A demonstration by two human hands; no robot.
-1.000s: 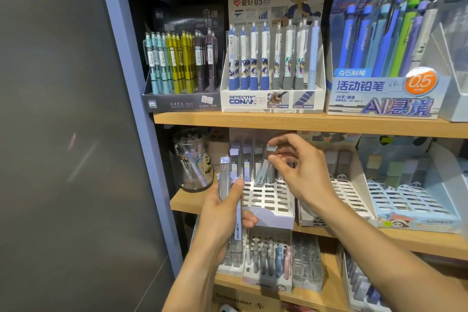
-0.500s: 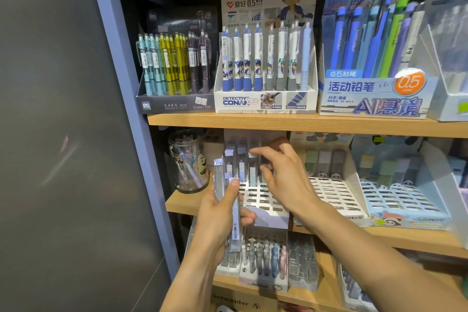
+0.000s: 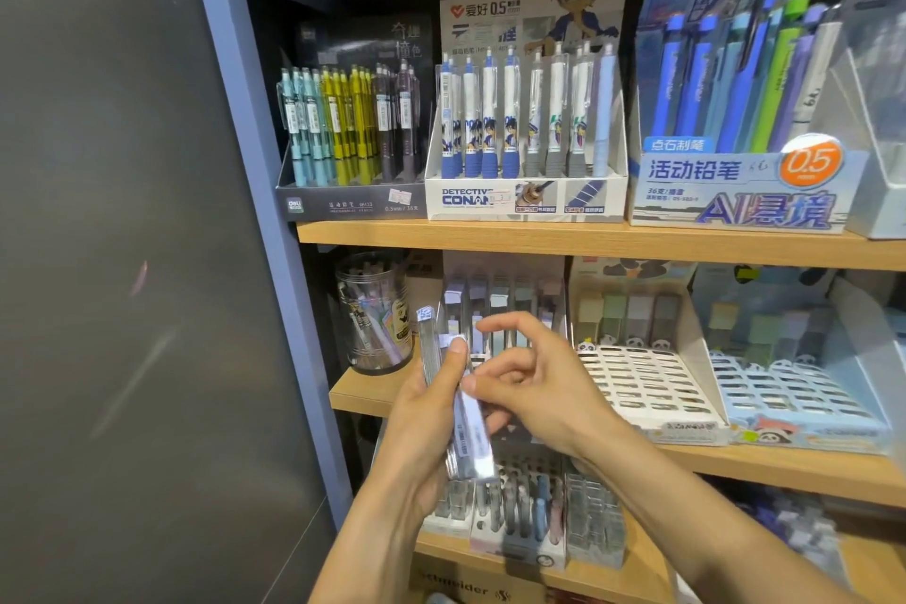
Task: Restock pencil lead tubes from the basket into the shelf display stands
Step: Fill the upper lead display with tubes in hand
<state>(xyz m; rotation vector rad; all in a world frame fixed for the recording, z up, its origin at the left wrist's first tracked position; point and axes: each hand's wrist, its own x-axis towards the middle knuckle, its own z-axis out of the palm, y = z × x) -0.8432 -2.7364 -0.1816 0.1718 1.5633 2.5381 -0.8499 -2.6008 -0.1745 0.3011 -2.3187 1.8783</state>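
A small bundle of lead tubes (image 3: pixel 458 402) is gripped upright in the left hand (image 3: pixel 431 412), the thumb pressed across the front of the bundle and the fingers curled behind it. The right hand (image 3: pixel 534 387) is brought up against the bundle, its fingers curled; the thumb and a fingertip appear to be closing on one tube, though a firm pinch cannot be confirmed because of blur.

A single tube is best peeled from the near face of the bundle while the left thumb is eased only slightly, so that the rest are not spilled. It is then best lowered upright, bottom end first, into a free slot of the display stand (image 3: pixel 505 309) just behind the hands on the middle shelf.

Much of that stand is covered by both hands, so its free slots cannot be counted. The number of tubes in the bundle cannot be made out, and their labels are too blurred to be read. The basket is not in view. The white panda stand (image 3: pixel 647 383) to the right shows many open slots.
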